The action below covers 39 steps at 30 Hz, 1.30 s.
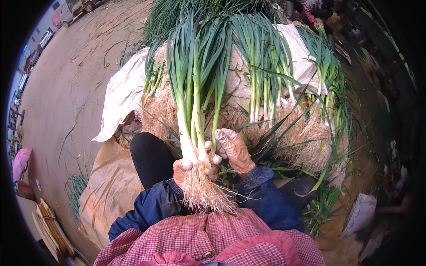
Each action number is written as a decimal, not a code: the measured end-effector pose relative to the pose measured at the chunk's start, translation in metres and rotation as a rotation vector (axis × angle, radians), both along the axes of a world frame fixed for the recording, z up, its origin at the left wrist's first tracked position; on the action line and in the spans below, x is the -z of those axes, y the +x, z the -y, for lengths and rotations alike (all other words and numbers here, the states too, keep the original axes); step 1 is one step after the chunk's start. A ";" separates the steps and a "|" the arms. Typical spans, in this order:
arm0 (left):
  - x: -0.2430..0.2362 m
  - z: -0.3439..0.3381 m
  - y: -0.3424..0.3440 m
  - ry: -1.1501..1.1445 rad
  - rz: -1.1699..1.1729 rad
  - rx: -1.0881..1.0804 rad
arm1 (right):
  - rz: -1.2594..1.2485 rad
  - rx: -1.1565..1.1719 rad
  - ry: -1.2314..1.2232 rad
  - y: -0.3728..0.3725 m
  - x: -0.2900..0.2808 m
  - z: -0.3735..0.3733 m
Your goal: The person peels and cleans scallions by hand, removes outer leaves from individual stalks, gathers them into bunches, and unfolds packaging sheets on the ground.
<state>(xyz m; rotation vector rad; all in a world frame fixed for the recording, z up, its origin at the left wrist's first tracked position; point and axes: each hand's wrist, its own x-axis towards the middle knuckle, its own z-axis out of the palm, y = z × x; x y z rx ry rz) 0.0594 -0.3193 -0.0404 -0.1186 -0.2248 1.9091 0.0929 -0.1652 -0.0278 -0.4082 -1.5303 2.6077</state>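
A bunch of green garlic (191, 106) stands upright before me, with white bulbs low down and pale, shaggy roots (208, 193) hanging toward my lap. My left hand (179, 173), in a stained light glove, is closed round the base of the bunch, its fingers partly hidden behind bulbs and roots. At the bunch's right side my right hand (235, 150), also gloved, has its fingers bent and pressed together against a thinner stalk (216, 117). Just beyond my hands, more green garlic bundles (262, 84) lie in a row, roots toward me.
White sacking (124, 93) lies under and between the bundles, and a big heap of green leaves (204, 11) rises behind. A brown sheet (113, 186) is at my left. Another person's sleeve (309, 15) shows at the far right. A white sack (360, 213) stands at the lower right.
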 end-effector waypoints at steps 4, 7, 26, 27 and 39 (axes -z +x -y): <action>-0.008 -0.006 -0.003 0.000 -0.095 0.041 | -0.002 0.159 0.321 0.054 0.062 0.009; -0.002 -0.005 -0.007 -0.067 -0.125 0.051 | 0.276 -0.022 0.513 0.090 0.092 -0.003; -0.026 0.016 -0.029 -0.263 -0.279 0.027 | 0.414 -0.051 1.515 0.060 0.017 -0.037; -0.025 0.020 -0.028 -0.266 -0.249 0.126 | 0.276 0.183 1.532 0.051 0.009 -0.038; 0.004 0.008 -0.021 -0.372 -0.330 0.142 | -0.093 0.095 0.883 0.005 0.011 -0.037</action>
